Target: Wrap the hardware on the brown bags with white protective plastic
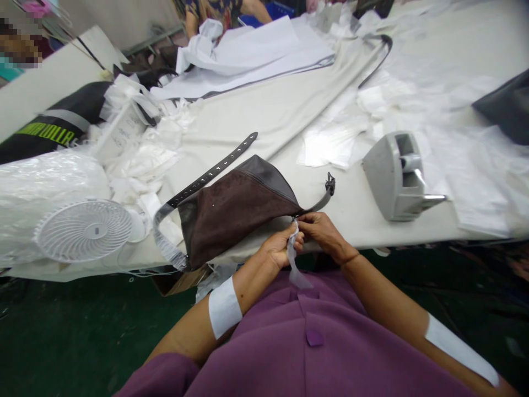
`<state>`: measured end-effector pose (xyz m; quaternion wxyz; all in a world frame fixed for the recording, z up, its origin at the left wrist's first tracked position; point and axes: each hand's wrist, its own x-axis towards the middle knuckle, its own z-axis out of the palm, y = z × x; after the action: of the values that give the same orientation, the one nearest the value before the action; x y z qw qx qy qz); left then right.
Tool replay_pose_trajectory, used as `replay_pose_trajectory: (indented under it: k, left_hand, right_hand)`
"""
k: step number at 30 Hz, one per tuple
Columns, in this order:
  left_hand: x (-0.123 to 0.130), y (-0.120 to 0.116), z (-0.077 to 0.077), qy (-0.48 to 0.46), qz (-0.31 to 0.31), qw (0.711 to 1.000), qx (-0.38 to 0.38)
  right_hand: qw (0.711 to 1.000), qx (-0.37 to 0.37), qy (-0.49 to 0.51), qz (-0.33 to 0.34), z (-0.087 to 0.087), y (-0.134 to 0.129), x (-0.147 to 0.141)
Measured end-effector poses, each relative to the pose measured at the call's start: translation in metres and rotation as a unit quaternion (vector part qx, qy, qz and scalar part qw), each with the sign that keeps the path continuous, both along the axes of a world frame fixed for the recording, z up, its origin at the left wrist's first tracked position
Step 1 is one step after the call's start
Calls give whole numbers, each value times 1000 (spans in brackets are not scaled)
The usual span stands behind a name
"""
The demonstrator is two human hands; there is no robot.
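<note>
A dark brown handbag [237, 215] with smooth dark ends lies tilted at the table's front edge. From its left end a strap [215, 172] with punched holes runs up and to the right, its lower stretch covered in clear wrapping. A short strap with a buckle [329, 186] sticks out past the right corner. At that corner my left hand [283, 245] is closed on a thin white strip [293, 253], which hangs down toward my lap. My right hand [322, 230] pinches right beside it, against the bag's corner; what lies between its fingertips is hidden.
A grey tape dispenser [394, 179] stands to the right, a white fan [88, 230] to the left. Crumpled white wrapping [144, 157] and thin sheets [330, 140] cover parts of the table [248, 118]. Across it, a person's arms [256, 10] are near stacked white sheets [256, 49].
</note>
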<state>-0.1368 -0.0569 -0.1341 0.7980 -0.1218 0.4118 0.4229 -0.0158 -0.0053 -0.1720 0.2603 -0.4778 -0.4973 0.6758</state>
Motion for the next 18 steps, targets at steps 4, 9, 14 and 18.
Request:
replay_pose_trajectory:
  k: [4,9,14,18]
  left_hand:
    - [6,1,11,-9,18,1000,-17]
    - [12,0,18,-19,78,996,-33]
    - [17,-1,16,-4,167,986,-18]
    - [21,-2,8,51,203,978,24]
  right_hand:
    - [998,-47,49,2,3,4,3]
    - [995,-46,71,45,2,10,-1]
    - [991,-77,105,25,-3,11,-17]
    - [995,-61,81,-23,2,0,-20]
